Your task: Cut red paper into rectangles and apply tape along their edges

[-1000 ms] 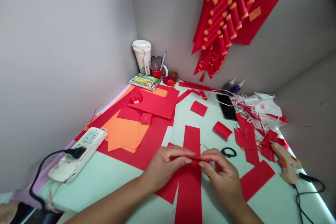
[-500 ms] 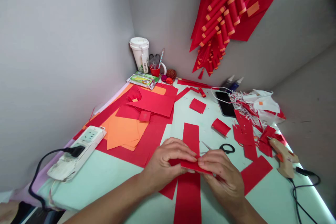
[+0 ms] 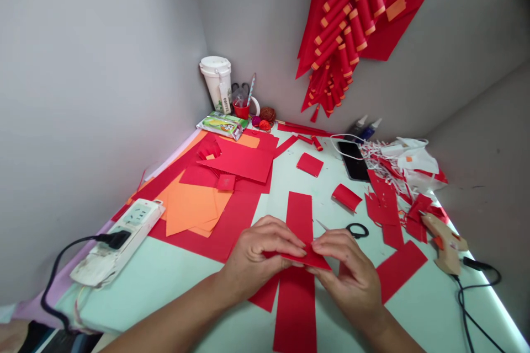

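Observation:
My left hand (image 3: 257,258) and my right hand (image 3: 351,274) meet over the near middle of the pale green table (image 3: 165,281). Both pinch a small piece of red paper (image 3: 304,258) between thumbs and fingertips, holding it just above a long red paper strip (image 3: 297,265) that lies flat below. Black-handled scissors (image 3: 356,229) rest just beyond my right hand. A curled red paper piece (image 3: 346,197) and a small red square (image 3: 310,164) lie farther back.
Red and orange sheets (image 3: 207,198) cover the left. A white power strip (image 3: 116,234) with a black plug sits near left. A glue gun (image 3: 445,242) with cord lies right, by red scraps, a phone (image 3: 353,160) and glue bottles. Cups stand in the corner. Red paper firecrackers (image 3: 356,16) hang on the wall.
The folded red piece has turned from edge-on to showing its flat face between my fingers. My hands stayed together and shifted slightly lower and closer; the view tilted a little.

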`<state>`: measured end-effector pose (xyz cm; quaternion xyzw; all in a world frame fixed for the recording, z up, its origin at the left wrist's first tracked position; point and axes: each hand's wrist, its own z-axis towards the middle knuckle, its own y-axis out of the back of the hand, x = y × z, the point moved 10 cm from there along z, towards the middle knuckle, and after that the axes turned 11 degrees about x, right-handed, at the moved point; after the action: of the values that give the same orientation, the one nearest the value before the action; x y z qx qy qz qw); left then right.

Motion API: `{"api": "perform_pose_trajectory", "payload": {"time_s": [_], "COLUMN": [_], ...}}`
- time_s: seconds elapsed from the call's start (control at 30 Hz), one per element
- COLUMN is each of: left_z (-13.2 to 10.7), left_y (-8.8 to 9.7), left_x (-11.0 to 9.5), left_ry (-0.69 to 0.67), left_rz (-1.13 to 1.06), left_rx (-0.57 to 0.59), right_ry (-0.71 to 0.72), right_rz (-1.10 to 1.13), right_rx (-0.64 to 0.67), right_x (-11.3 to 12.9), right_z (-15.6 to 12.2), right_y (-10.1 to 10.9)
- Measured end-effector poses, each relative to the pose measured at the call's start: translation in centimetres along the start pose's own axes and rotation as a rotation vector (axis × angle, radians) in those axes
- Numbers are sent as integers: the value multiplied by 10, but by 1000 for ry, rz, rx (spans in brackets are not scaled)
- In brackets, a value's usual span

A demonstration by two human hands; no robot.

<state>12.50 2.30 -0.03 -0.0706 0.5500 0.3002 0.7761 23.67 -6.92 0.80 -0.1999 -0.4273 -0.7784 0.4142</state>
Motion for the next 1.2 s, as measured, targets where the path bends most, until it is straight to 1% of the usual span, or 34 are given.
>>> {"api": "perform_pose_trajectory", "payload": {"time_s": [0.13,0.17,0.23,0.3,0.37,0.47,0.53,0.6,0.67,0.9,1.0,1.2], "left_z": [0,-1,-2,-5,-10,-16,-20,-23,-24,-30,-30,-29], "left_y": [0,0,-1,-2,-3,-9,-14,-16,-15,-19,-19,-19], "left_x": [2,4,14,27,39,53,59,63,63,70,71,68], "left_ry": [34,67,182,335,469,599,655,685,698,781,788,793], "left_rz": [-14,-36,-104,-167,-211,-328,-427,-461,-441,-468,-473,-479], "left_rx": [3,6,6,-4,-6,21,32,28,22,20,13,6], "right_ry": [-15,-23,-63,-157,-305,-522,-610,-660,-682,-765,-794,-804], "right_rz": [1,4,30,88,177,331,416,468,490,502,515,517], "right_rx": [-6,-6,-8,-19,-22,-11,1,9,6,9,8,6], "right_x": [-1,-2,-6,-15,-31,-53,-61,-66,-68,-72,-73,-76], "right_z": [0,0,0,-2,-6,-15,-19,-22,-22,-27,-29,-29], "right_y": [2,1,1,-1,-6,-17,-23,-27,-28,-31,-31,-31]}}
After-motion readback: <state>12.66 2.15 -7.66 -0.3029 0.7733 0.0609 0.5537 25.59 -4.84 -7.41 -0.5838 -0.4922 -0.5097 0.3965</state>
